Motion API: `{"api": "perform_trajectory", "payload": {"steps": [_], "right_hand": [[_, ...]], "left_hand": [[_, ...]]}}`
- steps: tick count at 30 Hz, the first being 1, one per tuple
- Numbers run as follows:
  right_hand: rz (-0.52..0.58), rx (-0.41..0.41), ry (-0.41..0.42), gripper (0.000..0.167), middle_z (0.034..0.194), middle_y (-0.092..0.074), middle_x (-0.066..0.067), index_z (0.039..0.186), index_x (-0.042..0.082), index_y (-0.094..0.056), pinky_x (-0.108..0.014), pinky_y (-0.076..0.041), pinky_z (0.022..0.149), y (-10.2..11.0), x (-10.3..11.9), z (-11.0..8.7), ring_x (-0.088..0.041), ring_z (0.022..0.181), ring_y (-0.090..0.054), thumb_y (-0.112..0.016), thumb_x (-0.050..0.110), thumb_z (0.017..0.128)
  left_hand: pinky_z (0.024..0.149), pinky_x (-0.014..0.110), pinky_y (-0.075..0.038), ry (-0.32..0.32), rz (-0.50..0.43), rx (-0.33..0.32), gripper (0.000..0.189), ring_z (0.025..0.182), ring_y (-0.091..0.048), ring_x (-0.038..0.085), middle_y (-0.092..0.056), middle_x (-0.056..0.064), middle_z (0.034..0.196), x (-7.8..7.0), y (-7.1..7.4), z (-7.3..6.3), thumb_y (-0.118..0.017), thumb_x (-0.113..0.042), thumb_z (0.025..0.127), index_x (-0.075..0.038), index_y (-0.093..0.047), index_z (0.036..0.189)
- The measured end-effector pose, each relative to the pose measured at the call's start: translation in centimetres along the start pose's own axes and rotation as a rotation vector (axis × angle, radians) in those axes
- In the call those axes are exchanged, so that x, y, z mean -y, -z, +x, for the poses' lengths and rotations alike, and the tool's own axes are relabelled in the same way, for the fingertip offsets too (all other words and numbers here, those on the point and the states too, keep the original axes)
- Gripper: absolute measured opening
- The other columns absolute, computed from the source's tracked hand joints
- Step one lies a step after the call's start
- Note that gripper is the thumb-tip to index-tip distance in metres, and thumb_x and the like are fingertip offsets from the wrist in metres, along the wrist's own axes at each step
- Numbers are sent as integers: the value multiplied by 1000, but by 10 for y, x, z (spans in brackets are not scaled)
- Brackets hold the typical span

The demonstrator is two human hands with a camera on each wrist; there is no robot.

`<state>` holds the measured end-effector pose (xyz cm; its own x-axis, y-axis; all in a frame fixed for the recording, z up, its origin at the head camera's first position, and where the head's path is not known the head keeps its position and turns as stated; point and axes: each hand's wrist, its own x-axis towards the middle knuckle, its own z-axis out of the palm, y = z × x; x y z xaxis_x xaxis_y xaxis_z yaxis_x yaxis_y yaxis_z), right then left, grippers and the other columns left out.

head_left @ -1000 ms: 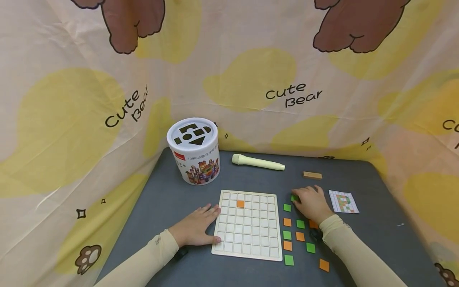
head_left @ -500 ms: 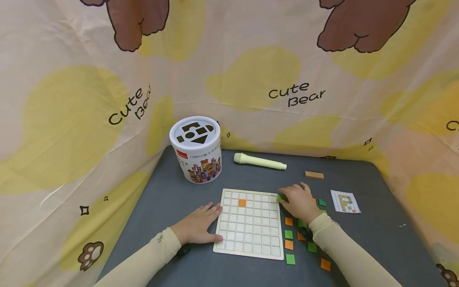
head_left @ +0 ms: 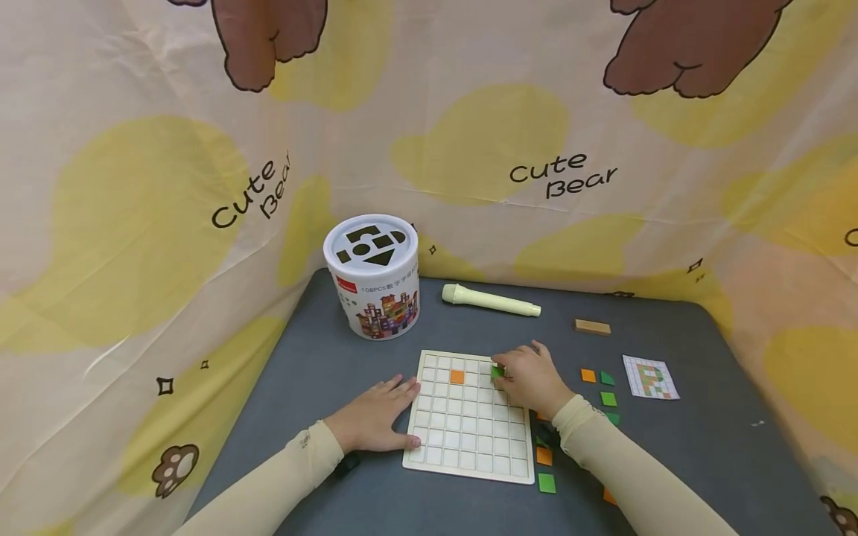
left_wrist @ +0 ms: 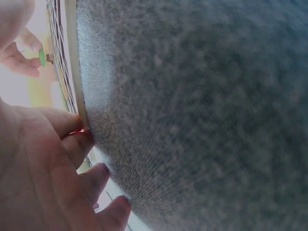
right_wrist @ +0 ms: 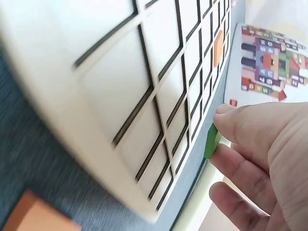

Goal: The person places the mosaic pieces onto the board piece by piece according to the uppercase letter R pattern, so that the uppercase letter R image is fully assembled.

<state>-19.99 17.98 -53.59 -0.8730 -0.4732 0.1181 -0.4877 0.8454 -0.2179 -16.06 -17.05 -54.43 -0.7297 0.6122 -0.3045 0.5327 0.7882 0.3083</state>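
Observation:
A white grid board (head_left: 469,432) lies on the dark table, one orange square tile (head_left: 457,377) set in a cell of its upper part. My left hand (head_left: 375,417) rests flat at the board's left edge, fingers spread, fingertips and thumb touching the rim; the left wrist view shows the fingertips (left_wrist: 77,139) along that edge. Between thumb and fingers my right hand (head_left: 532,380) pinches a green tile (right_wrist: 211,140), held over the board's upper right part. In the right wrist view the green tile is tilted above the cells.
Loose green and orange tiles (head_left: 547,483) lie right of the board, several partly hidden by the right arm. A card with a coloured grid pattern (head_left: 651,377) lies further right. Behind stand a white bucket (head_left: 375,283), a pale microphone-shaped object (head_left: 492,300) and a wooden block (head_left: 593,327).
My right hand has moved left from the loose tiles to above the board, carrying the green tile. The left hand stays at the board's left edge. The head view has shifted slightly.

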Motion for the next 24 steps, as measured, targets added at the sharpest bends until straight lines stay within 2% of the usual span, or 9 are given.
{"api": "perform_trajectory", "payload": {"steps": [11, 18, 24], "right_hand": [[34, 19, 41, 40, 111, -79, -1, 127, 12, -79, -74, -28, 115, -6, 23, 14, -28, 112, -67, -89, 23, 90], [30, 59, 42, 40, 114, -79, 2, 130, 15, -79, -73, -28, 116, -15, 27, 22, -26, 115, -66, -88, 25, 92], [24, 61, 66, 39, 117, -79, 3, 128, 16, -79, -73, -29, 115, -21, 30, 27, -27, 115, -67, -88, 26, 92]], "left_hand": [[127, 51, -23, 3, 8, 5, 108, 162, -17, 28, -24, 3, 176, 1, 0, 2, -55, -81, 93, -12, -27, 171], [127, 50, -22, -5, 23, 1, 107, 162, -17, 27, -23, 2, 176, 1, 0, 4, -54, -81, 93, -13, -26, 171], [127, 50, -22, -7, 18, 5, 107, 162, -17, 27, -23, 2, 176, 2, -1, 2, -55, -81, 94, -13, -26, 171]]}}
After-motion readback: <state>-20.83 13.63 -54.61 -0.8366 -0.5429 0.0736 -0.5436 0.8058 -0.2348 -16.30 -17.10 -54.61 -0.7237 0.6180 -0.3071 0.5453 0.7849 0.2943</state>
